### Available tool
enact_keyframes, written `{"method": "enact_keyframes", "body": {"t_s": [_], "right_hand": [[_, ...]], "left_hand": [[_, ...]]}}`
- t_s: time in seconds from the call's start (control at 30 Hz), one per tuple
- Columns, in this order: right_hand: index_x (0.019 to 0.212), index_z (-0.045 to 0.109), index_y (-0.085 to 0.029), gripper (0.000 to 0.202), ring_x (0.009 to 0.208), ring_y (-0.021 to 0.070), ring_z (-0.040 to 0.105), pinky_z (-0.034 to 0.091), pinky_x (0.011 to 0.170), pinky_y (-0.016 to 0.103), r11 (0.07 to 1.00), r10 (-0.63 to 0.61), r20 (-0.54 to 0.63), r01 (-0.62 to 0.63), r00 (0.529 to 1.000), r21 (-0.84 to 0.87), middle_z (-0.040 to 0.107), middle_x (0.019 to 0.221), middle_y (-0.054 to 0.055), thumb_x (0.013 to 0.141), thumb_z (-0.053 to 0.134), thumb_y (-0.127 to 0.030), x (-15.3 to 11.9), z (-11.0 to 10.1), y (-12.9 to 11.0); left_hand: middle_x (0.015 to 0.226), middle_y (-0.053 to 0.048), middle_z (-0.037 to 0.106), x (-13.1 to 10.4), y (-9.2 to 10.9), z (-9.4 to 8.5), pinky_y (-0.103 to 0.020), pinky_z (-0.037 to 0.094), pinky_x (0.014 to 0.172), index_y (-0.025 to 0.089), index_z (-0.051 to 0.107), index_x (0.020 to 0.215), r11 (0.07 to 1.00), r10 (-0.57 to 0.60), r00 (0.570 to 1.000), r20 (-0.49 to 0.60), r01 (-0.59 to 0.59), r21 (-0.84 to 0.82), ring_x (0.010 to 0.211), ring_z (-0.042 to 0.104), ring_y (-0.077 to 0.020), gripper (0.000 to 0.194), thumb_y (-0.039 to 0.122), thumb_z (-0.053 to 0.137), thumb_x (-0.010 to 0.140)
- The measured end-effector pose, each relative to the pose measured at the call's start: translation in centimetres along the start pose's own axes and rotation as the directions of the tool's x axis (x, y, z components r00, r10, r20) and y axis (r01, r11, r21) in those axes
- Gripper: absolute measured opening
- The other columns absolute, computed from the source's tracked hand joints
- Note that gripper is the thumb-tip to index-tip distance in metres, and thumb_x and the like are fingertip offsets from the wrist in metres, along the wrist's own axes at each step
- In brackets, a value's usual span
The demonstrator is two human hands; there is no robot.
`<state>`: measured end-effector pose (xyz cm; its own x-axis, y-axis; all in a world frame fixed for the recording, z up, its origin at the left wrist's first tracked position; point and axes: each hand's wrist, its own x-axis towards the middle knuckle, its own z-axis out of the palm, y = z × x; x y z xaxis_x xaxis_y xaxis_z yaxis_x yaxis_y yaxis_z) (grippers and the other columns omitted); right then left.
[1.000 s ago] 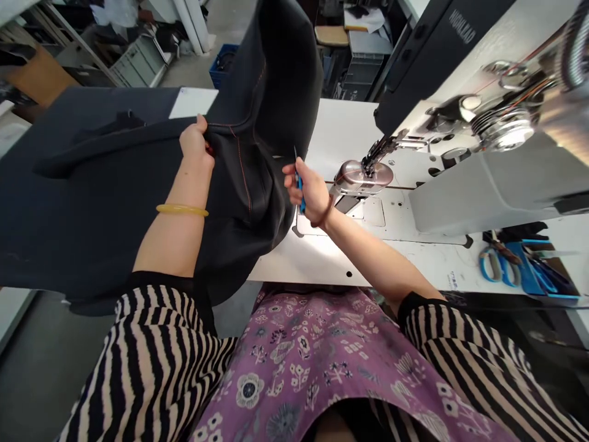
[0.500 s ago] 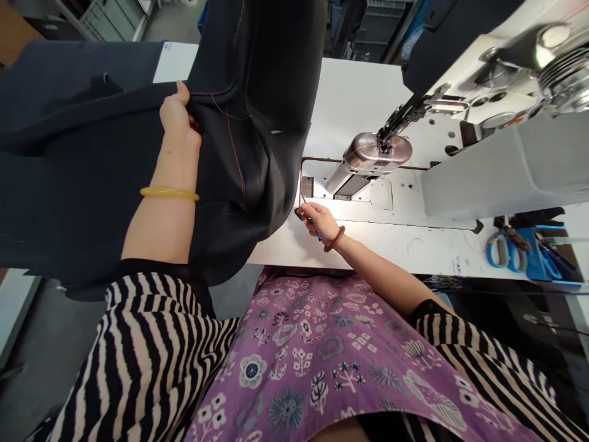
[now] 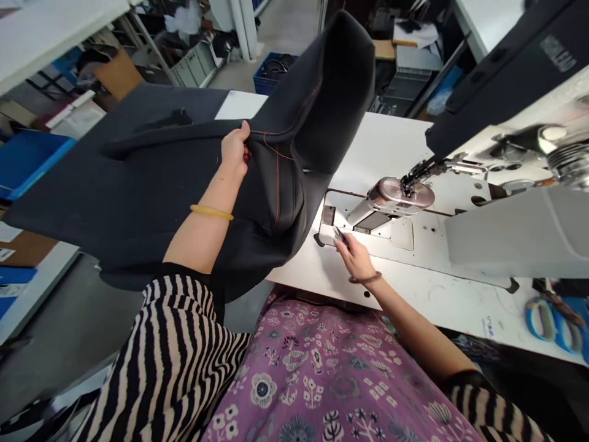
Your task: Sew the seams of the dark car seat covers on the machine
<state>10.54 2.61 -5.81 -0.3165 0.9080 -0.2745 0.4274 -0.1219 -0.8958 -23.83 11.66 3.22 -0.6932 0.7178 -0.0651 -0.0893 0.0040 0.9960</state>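
My left hand (image 3: 235, 149) is closed on a fold of a large black sewn cover (image 3: 175, 184) with orange stitched seams. Part of the cover stands up in a hollow, bent shape beyond that hand, while the rest spreads flat to the left. In my right hand (image 3: 356, 256) is a pair of small thread snips (image 3: 340, 234), its metal tips pointing up and left; my fingers hide most of it. This hand is just above the white table, apart from the cover and near the front of the sewing machine's arm (image 3: 386, 196).
The sewing machine head (image 3: 510, 80) overhangs the white table (image 3: 317, 276) on the right. Blue-handled scissors (image 3: 540, 319) lie at the right edge. Behind the table stands a blue crate (image 3: 271, 72), and another blue bin (image 3: 32, 161) is at far left.
The view has swung left and up, showing more of the room. My left hand keeps its grip on the cover. The snips now show more plainly in my right hand.
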Motion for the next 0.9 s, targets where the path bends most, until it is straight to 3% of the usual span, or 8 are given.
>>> {"method": "enact_keyframes", "body": {"t_s": [0.07, 0.13, 0.3, 0.4, 0.5, 0.67, 0.73, 0.9], "right_hand": [[0.108, 0.061, -0.017, 0.038, 0.068, 0.0162, 0.052, 0.031, 0.057, 0.028, 0.875, -0.106, -0.067, 0.061, 0.992, -0.481, 0.065, 0.094, 0.008, 0.083, 0.056, -0.044, -1.2, -2.7, 3.0], [0.125, 0.059, -0.014, 0.045, 0.083, 0.0236, 0.058, 0.031, 0.054, 0.029, 0.605, -0.181, -0.071, 0.054, 0.981, -0.794, 0.066, 0.106, 0.013, 0.092, 0.045, -0.042, -2.0, -5.7, 6.4], [0.12, 0.064, -0.006, 0.049, 0.086, 0.0272, 0.06, 0.049, 0.071, 0.037, 0.217, -0.54, -0.039, 0.094, 0.841, -0.972, 0.067, 0.1, 0.019, 0.095, 0.046, -0.045, -2.0, -10.9, 11.1], [0.117, 0.065, -0.008, 0.044, 0.087, 0.0257, 0.061, 0.052, 0.073, 0.037, 0.204, -0.705, 0.043, 0.261, 0.708, -0.944, 0.068, 0.098, 0.018, 0.096, 0.047, -0.043, -1.5, -10.9, 9.1], [0.127, 0.059, -0.013, 0.045, 0.094, 0.0264, 0.063, 0.055, 0.08, 0.04, 0.339, -0.774, 0.007, 0.424, 0.633, -0.84, 0.067, 0.103, 0.016, 0.095, 0.049, -0.043, -0.7, -9.4, 4.7], [0.148, 0.03, -0.016, 0.084, 0.107, 0.0272, 0.062, 0.055, 0.082, 0.04, 0.59, -0.757, -0.153, 0.563, 0.636, -0.578, 0.052, 0.134, 0.02, 0.083, 0.061, -0.06, 2.3, -6.8, -4.6], [0.141, 0.04, -0.014, 0.081, 0.101, 0.027, 0.063, 0.053, 0.075, 0.037, 0.597, -0.745, -0.122, 0.575, 0.656, -0.559, 0.053, 0.132, 0.021, 0.08, 0.062, -0.063, 3.4, -5.5, -7.8], [0.078, 0.062, -0.018, 0.029, 0.07, 0.0192, 0.057, 0.04, 0.06, 0.031, 0.444, -0.668, 0.301, 0.689, 0.681, -0.572, 0.063, 0.084, 0.011, 0.089, 0.047, -0.039, 0.7, 0.6, -11.0]], "left_hand": [[0.05, 0.008, 0.028, -1.1, 0.5, -0.6, -0.021, 0.016, 0.039, 0.02, 0.036, 0.062, 1.0, -0.013, 1.0, 0.009, 0.013, -0.016, 0.04, 0.028, -0.0037, 0.044, 0.036, 0.064, 0.091], [0.051, 0.007, 0.035, -2.3, 1.0, -1.2, -0.021, 0.019, 0.039, 0.02, 0.039, 0.062, 0.999, -0.012, 0.999, 0.04, 0.013, -0.032, 0.039, 0.033, -0.0042, 0.044, 0.04, 0.07, 0.087], [0.055, 0.003, 0.048, -5.1, 2.5, -2.1, -0.021, 0.022, 0.036, 0.019, 0.044, 0.06, 0.993, -0.051, 0.985, 0.167, 0.068, -0.095, 0.036, 0.032, -0.0042, 0.054, 0.061, 0.049, 0.093], [0.055, 0.001, 0.049, -7.0, 3.2, -3.1, -0.021, 0.02, 0.035, 0.018, 0.047, 0.056, 0.995, -0.072, 0.97, 0.232, 0.087, -0.056, 0.035, 0.03, -0.004, 0.062, 0.064, 0.036, 0.097], [0.054, 0.003, 0.045, -8.8, 3.6, -4.8, -0.019, 0.019, 0.037, 0.017, 0.048, 0.056, 0.999, -0.055, 0.962, 0.268, 0.052, 0.018, 0.036, 0.028, -0.0028, 0.054, 0.054, 0.051, 0.094], [0.053, 0.006, 0.045, -11.3, 4.0, -8.1, -0.016, 0.021, 0.044, 0.014, 0.055, 0.059, 0.972, -0.047, 0.968, 0.247, -0.012, 0.233, 0.043, 0.032, -0.0022, 0.022, 0.01, 0.068, 0.077], [0.053, 0.005, 0.048, -11.4, 4.4, -9.4, -0.018, 0.026, 0.047, 0.014, 0.057, 0.06, 0.943, -0.109, 0.968, 0.226, 0.029, 0.332, 0.046, 0.036, -0.0046, 0.02, 0.007, 0.064, 0.077], [0.046, 0.007, 0.035, -8.9, 7.7, -11.2, -0.022, 0.024, 0.054, 0.016, 0.053, 0.055, 0.744, 0.091, 0.992, 0.083, -0.123, 0.657, 0.051, 0.028, -0.007, 0.028, 0.005, 0.064, 0.079]]}}
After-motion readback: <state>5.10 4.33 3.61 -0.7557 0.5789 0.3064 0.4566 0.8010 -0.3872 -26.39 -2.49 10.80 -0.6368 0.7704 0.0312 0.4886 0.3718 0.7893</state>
